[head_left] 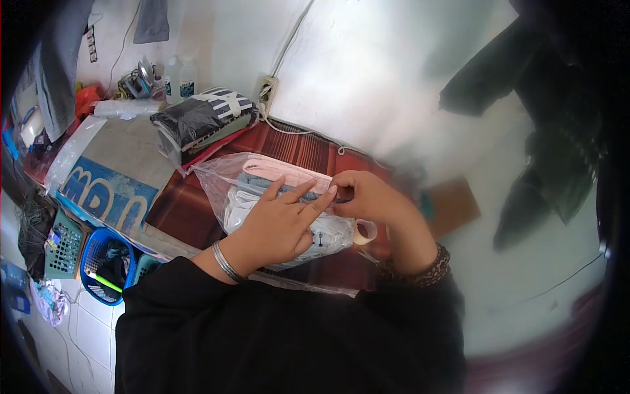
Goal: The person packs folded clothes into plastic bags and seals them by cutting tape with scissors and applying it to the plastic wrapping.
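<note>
A clear plastic bag (213,174) lies in front of me with folded clothes in it; a pink folded cloth (279,169), a grey one beside it and white ones show through. My left hand (279,220), a silver bangle at its wrist, rests on the bag with its fingers spread. At the right end of the pink cloth, my right hand (364,195) is closed with its fingertips bent together, meeting the left fingertips; what they pinch is hidden. A roll of tape (364,231) stands just below the right hand.
Packed clothes in plastic (197,121) lie at the back, near bottles (187,77) and a power strip (267,88) with its cable along the wall. A blue basket (102,266) and a green basket (63,246) are at the left. Dark garments (489,62) hang at the right.
</note>
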A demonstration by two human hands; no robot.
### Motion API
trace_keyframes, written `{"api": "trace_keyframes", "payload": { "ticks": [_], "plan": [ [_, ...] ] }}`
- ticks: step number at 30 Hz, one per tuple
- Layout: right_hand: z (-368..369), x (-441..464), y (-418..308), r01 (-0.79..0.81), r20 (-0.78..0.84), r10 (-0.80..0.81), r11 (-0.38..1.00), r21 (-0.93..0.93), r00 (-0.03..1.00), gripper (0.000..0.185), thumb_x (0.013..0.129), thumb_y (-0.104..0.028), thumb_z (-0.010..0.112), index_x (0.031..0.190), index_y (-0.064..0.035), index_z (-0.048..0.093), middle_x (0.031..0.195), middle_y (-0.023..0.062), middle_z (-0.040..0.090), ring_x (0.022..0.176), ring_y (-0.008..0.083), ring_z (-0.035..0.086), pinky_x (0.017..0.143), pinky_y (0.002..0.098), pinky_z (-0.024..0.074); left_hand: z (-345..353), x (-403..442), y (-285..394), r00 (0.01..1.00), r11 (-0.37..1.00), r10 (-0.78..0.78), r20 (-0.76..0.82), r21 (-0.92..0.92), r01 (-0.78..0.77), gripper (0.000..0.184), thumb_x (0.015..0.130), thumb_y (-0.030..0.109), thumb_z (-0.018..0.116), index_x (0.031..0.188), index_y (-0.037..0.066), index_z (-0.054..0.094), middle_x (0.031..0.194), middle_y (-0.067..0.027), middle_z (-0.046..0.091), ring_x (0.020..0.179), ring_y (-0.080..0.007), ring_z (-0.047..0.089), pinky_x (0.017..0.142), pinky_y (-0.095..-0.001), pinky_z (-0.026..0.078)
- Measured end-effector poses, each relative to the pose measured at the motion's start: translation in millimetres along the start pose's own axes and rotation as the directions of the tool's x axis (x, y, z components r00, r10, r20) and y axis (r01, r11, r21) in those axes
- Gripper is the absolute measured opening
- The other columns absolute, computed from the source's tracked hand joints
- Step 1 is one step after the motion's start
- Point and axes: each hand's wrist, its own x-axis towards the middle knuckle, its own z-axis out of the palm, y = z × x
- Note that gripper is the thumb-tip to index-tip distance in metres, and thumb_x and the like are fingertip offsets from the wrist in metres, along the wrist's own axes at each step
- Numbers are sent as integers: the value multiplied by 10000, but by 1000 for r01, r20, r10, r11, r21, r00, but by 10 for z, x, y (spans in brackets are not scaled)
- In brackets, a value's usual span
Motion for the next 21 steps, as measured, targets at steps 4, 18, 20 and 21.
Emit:
{"api": "trace_keyframes", "payload": {
  "ticks": [4, 18, 20, 21],
  "plan": [
    [23, -30, 11, 1, -56, -3, 1000, -28, 998, 269, 706, -64, 785, 924, -25, 634, 776, -15, 509, 740, 89, 479, 666, 260, 423, 18, 10, 0, 1000, 1000, -6, 4, 6, 6, 726, 768, 174, 536, 1466, 56, 376, 1044, -81, 674, 1274, -285, 505, 1085, -550, 283],
    [175, -40, 325, 67, -466, -294, 893, -445, 834, 722, 623, -395, 830, 1274, -185, 598, 1151, 154, 565, 1092, 344, 548, 911, 462, 460, 48, -43, -15, 997, 990, -74, -12, -122, 72, 621, 792, 127, 543, 1391, 7, 436, 1229, -140, 589, 1264, -292, 516, 1110, -533, 292],
    [171, 47, 449, 64, -489, -278, 910, -409, 827, 710, 636, -416, 822, 1270, -183, 605, 1158, 162, 569, 1098, 349, 548, 916, 457, 463, 41, -66, -22, 991, 972, -131, 20, -195, 132, 565, 799, 116, 539, 1351, 11, 478, 1385, -166, 520, 1281, -289, 505, 1124, -523, 284],
    [162, 88, 478, 27, -510, -241, 920, -391, 826, 702, 648, -424, 816, 1270, -175, 607, 1157, 163, 571, 1100, 347, 548, 916, 459, 464, 25, -78, -14, 989, 976, -144, 25, -163, 147, 554, 811, 125, 546, 1349, 9, 480, 1379, -159, 527, 1275, -287, 510, 1122, -509, 295]
  ]
}}
